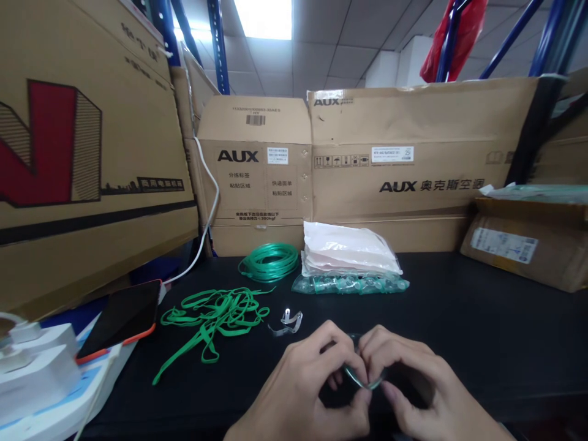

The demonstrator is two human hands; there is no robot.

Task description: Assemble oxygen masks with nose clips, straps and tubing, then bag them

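Note:
My left hand (316,380) and my right hand (418,380) meet above the front of the black table. Between their pinched fingers is a clear, greenish plastic piece (365,381) with a curved rim. The fingers cover most of it, so its full shape is hidden. Just beyond my left hand lie a few small bent metal strips (290,321). Further left is a loose tangle of green elastic cord (220,315).
Behind lie a coil of green tubing (271,262), a stack of white packets (346,248) and a bag of clear green parts (351,284). A phone (122,315) and white plugs (41,361) sit left. Cardboard boxes (390,202) wall the back; another box (528,239) stands right.

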